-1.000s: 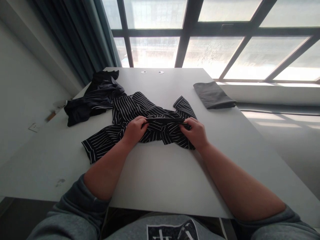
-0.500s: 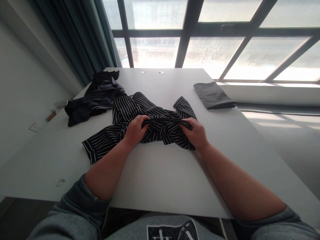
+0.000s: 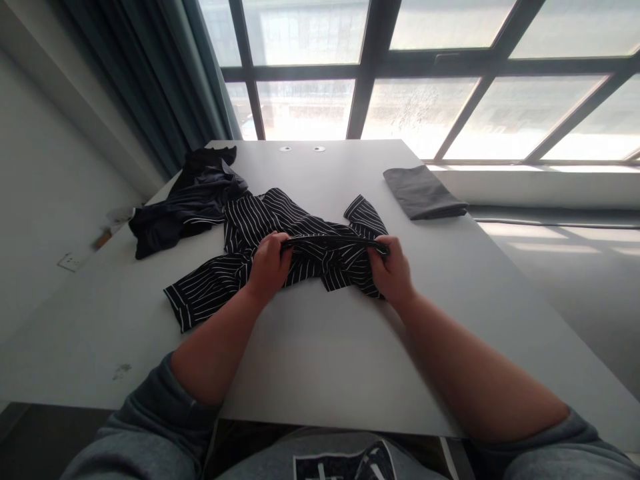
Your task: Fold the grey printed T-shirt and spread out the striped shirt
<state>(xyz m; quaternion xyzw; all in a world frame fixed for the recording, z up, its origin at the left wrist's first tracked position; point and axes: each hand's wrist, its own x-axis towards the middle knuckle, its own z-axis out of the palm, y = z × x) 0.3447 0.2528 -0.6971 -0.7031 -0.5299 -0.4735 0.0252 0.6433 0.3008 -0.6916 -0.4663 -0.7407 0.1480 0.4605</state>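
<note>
A black shirt with white stripes [image 3: 290,217] lies crumpled across the middle of the white table. My left hand [image 3: 269,263] is closed on one end of a dark edge of the shirt, its thumb underneath. The other end of that edge is gripped by my right hand [image 3: 393,269], fingers wrapped over it. Between both hands the edge runs nearly straight, lifted a little over the rest of the cloth. One sleeve spreads out to the left past my left wrist, and another sticks up behind my right hand.
Dark, crumpled clothing [image 3: 187,200] lies at the table's back left, touching the shirt. A folded grey cloth [image 3: 424,193] rests near the right edge. The white table [image 3: 310,360] reaches back to a large window, with a curtain [image 3: 150,73] at the left.
My right hand has turned and closed more fully around the shirt's edge. The held edge looks straighter between my hands. My left hand stays nearly in place.
</note>
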